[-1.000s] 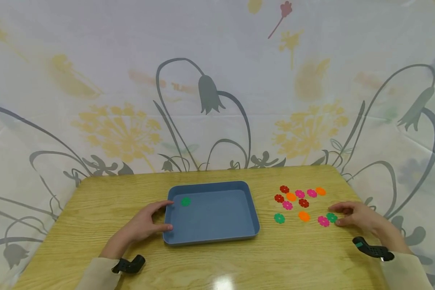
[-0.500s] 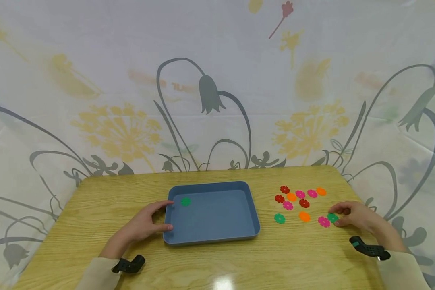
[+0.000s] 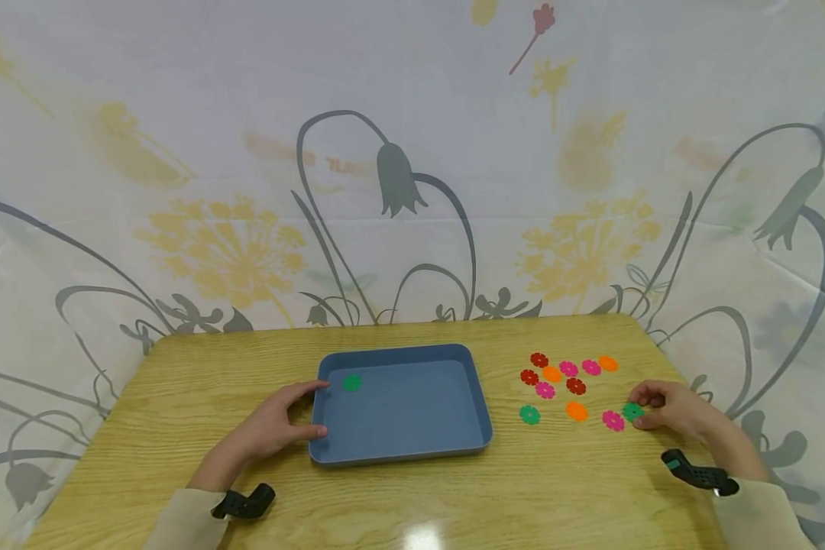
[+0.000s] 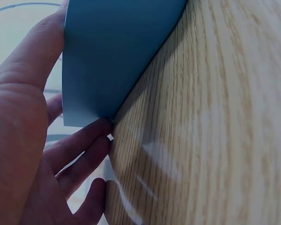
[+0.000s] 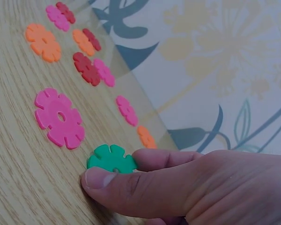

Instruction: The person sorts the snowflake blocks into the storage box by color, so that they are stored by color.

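Note:
My left hand (image 3: 275, 416) holds the left side of a blue-grey rectangular tray (image 3: 488, 412), thumb and index fingertips over the rim. In the left wrist view, other fingers (image 4: 79, 161) rest against the outside of the tray wall (image 4: 112, 56). One green flower-shaped plastic disc (image 3: 352, 382) lies in the tray's far left corner. At the table's right, my right hand (image 3: 681, 412) pinches another green flower-shaped disc (image 5: 112, 157) between thumb and fingers, tilted near the table. Just left of it lies a pink notched disc (image 5: 60, 118).
Several red discs (image 3: 529, 376), orange discs (image 3: 577, 411) and pink discs (image 3: 545, 390) lie flat right of the tray, with a green disc (image 3: 530, 415) nearest it. The wooden table (image 3: 357, 504) ends at a flower-patterned cloth (image 3: 412, 252) behind.
My right fingers have closed on the green disc and drawn it slightly right, away from the pink disc it overlapped. The left hand and tray have stayed still.

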Demonstrator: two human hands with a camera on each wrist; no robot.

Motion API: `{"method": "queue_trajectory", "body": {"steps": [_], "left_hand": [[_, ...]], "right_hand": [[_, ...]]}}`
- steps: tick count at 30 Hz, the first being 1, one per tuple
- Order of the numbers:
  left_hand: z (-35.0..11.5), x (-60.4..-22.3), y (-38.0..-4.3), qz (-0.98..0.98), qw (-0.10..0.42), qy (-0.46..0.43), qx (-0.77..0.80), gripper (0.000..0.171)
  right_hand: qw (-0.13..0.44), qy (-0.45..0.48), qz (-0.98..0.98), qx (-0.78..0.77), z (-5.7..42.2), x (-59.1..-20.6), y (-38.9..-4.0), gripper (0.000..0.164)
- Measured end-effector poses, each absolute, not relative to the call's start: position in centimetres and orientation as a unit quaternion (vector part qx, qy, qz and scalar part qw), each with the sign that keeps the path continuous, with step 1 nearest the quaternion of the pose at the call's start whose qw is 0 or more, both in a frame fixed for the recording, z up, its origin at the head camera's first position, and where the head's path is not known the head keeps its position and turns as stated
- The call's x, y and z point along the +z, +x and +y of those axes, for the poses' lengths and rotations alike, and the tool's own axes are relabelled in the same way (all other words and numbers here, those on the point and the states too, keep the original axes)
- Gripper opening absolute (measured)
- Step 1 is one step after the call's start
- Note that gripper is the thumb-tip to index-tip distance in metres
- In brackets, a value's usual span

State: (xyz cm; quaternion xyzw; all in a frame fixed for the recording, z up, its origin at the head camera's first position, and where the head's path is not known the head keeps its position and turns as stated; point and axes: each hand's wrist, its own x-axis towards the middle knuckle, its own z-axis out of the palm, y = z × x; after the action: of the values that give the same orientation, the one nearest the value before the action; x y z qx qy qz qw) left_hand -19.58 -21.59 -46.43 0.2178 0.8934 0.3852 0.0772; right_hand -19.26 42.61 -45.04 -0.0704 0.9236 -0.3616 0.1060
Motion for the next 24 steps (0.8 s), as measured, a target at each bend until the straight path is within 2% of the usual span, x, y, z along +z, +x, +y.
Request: {"method": "queue_trajectory", "body": {"steps": [24], "left_hand": [[-21.64, -46.63, -19.66, 0.894, 0.077, 0.217, 0.384, 0.075]], "right_hand": [[0.075, -0.043, 0.934, -0.346, 42.66, -45.31, -19.13, 0.035]]}}
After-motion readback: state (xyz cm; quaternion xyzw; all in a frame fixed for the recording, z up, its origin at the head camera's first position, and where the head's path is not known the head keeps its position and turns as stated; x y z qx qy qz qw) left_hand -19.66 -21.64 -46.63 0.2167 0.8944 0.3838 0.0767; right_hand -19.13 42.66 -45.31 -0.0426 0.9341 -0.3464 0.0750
